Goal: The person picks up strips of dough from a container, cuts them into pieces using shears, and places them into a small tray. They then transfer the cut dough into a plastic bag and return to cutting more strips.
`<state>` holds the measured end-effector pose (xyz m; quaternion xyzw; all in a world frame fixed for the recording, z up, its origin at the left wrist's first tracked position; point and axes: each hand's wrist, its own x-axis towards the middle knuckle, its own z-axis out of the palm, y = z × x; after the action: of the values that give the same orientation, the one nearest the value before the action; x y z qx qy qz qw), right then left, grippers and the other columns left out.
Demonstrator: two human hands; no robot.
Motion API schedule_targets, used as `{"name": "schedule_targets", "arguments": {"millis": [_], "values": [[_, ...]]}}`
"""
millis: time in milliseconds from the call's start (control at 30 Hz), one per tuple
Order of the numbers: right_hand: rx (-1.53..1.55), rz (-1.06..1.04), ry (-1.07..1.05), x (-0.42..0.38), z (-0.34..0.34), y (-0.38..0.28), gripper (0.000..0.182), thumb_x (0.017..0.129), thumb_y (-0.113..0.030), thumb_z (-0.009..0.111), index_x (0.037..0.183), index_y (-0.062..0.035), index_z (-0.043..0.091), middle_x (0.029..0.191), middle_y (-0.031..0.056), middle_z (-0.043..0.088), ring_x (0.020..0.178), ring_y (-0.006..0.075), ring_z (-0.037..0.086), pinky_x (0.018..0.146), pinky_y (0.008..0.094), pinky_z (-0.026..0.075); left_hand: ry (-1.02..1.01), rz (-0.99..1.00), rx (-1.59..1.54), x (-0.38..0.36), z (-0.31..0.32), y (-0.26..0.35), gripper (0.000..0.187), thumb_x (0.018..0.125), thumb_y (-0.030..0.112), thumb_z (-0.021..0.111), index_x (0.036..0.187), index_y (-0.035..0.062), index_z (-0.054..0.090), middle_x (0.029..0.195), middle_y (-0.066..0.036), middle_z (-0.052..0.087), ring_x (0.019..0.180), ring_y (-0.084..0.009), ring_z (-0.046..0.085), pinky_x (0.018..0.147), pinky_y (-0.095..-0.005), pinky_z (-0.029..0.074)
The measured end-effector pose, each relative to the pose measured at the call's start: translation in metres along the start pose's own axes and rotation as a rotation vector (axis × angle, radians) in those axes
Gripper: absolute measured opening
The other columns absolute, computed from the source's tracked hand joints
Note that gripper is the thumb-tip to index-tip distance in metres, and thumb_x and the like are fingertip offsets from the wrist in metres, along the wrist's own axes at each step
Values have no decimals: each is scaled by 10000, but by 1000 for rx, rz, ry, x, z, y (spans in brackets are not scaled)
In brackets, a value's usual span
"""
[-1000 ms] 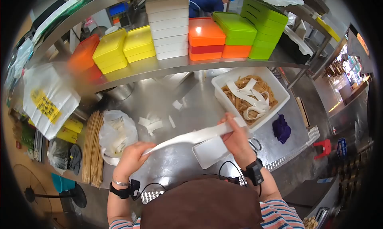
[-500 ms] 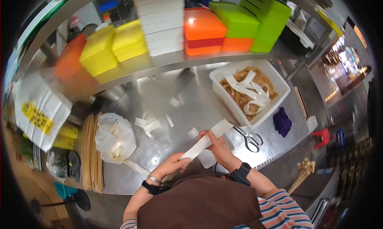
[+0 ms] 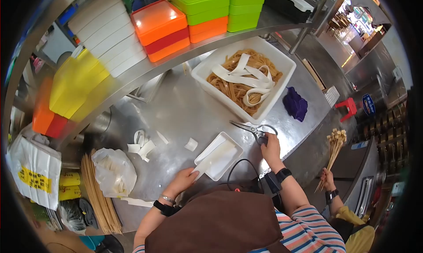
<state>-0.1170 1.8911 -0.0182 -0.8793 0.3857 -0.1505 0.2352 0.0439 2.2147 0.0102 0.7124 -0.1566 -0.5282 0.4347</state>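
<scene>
My left hand (image 3: 183,183) pinches one end of a flat white strip (image 3: 211,161), which lies slanted over a small white tray (image 3: 238,148). At the handles of the black scissors (image 3: 253,128) is my right hand (image 3: 272,150), its fingers closed on a loop. The blades point left over the metal table (image 3: 172,107). Behind the scissors stands a white tub (image 3: 288,68) of brown strands with white strips (image 3: 246,79) on top. Small white pieces (image 3: 191,144) lie left of the tray.
A plastic bag (image 3: 113,171) and a bundle of thin sticks (image 3: 98,193) are at the left. A purple cloth (image 3: 295,104) lies right of the tub. Stacked boxes (image 3: 161,28) line the shelf. Another person's hand (image 3: 327,180) holds skewers (image 3: 333,156) at the right.
My right hand has let go of the strip and moved right to the scissors. My left hand still holds the strip. The view has turned, and another person's hand now shows at the right.
</scene>
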Motion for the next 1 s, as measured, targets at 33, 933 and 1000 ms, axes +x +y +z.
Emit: {"name": "schedule_targets", "arguments": {"millis": [33,933,1000], "values": [[0,8,6,1,-2,4,393,690,44,540,1079,-5,573,1060,183,565,1008,355,520,892,420,425,2,-1,-20,0,3,6,299,937,283,507,964,5,616,683,6,570,601,-83,506,560,-253,420],[-116,-150,-313,-1,-18,-20,609,706,-117,633,1283,-125,441,957,166,632,883,344,619,736,406,505,-111,-47,-166,10,13,-8,220,956,203,473,1019,21,580,703,-18,579,553,-84,517,476,-222,413],[-19,-4,-322,-16,-26,-31,553,719,-142,635,1251,-139,483,966,162,643,894,343,622,750,399,506,-105,-33,-160,9,13,-8,220,957,205,473,1022,22,578,710,-17,582,546,-86,517,475,-224,416]]}}
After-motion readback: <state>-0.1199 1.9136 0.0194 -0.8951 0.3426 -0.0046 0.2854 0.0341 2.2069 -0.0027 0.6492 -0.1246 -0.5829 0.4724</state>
